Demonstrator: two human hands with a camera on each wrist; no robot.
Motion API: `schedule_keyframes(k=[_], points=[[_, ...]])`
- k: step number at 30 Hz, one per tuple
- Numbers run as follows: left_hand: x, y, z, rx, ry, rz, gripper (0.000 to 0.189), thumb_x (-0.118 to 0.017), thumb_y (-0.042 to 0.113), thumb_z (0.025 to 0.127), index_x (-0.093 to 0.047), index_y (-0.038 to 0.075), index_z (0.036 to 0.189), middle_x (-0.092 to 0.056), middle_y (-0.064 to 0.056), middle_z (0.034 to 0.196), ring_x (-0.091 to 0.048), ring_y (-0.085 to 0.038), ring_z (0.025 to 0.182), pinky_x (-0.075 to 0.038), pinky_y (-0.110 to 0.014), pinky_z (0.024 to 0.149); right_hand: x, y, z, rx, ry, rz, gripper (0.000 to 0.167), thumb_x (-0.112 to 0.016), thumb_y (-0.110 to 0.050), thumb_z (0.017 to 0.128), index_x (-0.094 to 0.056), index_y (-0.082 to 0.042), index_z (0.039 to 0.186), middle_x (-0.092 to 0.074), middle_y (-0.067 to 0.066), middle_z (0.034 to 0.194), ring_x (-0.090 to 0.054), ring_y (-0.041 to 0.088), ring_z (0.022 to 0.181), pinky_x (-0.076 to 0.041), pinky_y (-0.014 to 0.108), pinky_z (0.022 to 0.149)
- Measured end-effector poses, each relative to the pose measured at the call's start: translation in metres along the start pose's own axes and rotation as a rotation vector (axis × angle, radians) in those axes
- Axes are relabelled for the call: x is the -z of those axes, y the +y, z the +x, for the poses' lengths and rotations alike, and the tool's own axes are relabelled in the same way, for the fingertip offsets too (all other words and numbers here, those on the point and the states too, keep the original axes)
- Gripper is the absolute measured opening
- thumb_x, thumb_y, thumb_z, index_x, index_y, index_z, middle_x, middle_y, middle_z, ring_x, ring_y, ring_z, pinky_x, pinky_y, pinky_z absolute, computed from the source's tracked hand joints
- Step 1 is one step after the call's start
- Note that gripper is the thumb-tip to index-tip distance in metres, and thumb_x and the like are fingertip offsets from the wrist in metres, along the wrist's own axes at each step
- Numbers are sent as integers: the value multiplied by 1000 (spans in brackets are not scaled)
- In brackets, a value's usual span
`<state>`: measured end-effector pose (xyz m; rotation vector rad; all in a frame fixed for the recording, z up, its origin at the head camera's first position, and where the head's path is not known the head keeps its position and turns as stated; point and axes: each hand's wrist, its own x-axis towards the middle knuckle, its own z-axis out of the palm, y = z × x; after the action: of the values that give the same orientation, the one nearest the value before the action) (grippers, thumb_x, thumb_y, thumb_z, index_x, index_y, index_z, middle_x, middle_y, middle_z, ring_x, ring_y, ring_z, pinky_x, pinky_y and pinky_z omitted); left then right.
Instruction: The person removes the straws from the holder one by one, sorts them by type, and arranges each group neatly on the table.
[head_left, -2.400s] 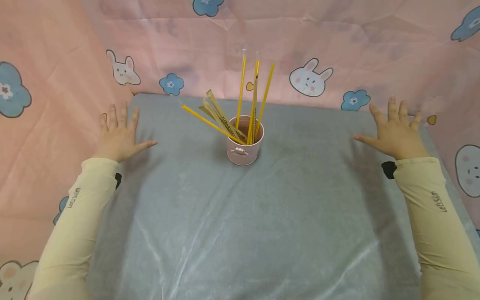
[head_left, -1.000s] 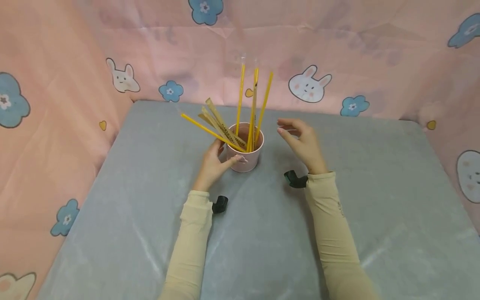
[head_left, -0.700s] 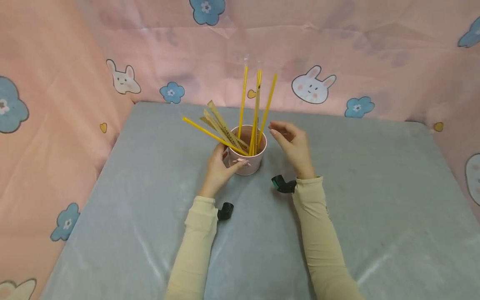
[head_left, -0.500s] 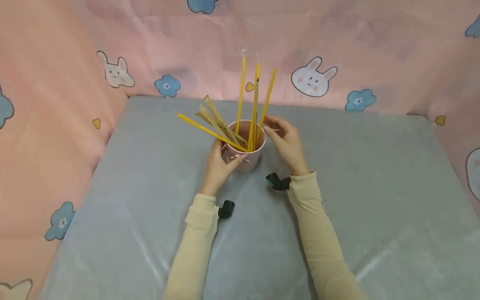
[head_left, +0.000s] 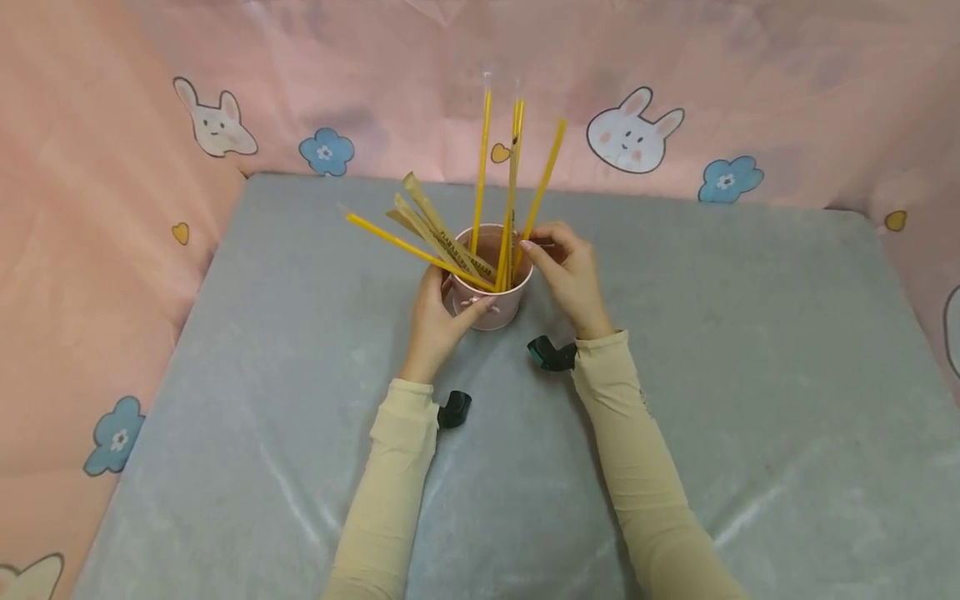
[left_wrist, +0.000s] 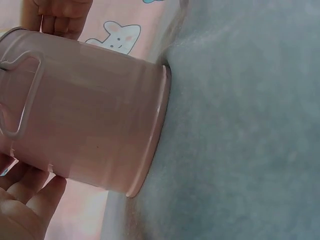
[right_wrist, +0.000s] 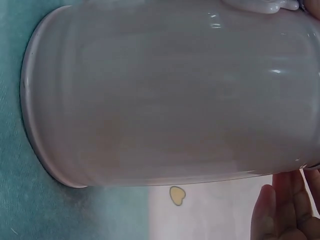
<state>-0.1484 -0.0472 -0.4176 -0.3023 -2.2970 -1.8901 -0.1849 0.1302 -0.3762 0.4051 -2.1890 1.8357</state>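
Leaning rightward, the rightmost straw (head_left: 548, 167) is pinched by the right hand (head_left: 573, 271), the bucket (left_wrist: 95, 110) gripped by the left hand (head_left: 437, 327).

- A fabric-screened tabletop recording corner; whether home or studio cannot be told.
- Pink fabric (head_left: 390, 58) with rabbit faces (head_left: 635, 133) and blue flowers (head_left: 327, 152) borders a grey-covered table (head_left: 750, 350).
- Black wrist cameras (head_left: 551, 354) sit at both cuffs (head_left: 603, 346).
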Motion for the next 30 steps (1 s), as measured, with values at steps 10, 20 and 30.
schedule_keyframes(k=[10,20,30], points=[[-1,0,1,2,-8,-12,75,-78,14,79,-36,4,141,-42,-13,140,-38,-20,130,-33,-35,109,9,7,-1,-11,101,41,15,-65,0,87,-64,14,93,-67,0,88,-62,14,82,-52,24,76],[2,0,2,-7,-4,5,75,-77,13,79,-35,3,141,-41,-15,139,-39,-21,130,-34,-32,108,17,-12,-4,3,129,141,5,-64,4,86,-67,6,90,-69,5,89,-64,17,84,-53,27,81],[0,1,2,13,-1,16,76,-77,13,79,-34,4,142,-40,-15,140,-38,-21,130,-32,-29,108,27,-29,-7,47,182,244,9,-64,8,85,-69,2,88,-69,6,89,-65,20,86,-53,31,86]])
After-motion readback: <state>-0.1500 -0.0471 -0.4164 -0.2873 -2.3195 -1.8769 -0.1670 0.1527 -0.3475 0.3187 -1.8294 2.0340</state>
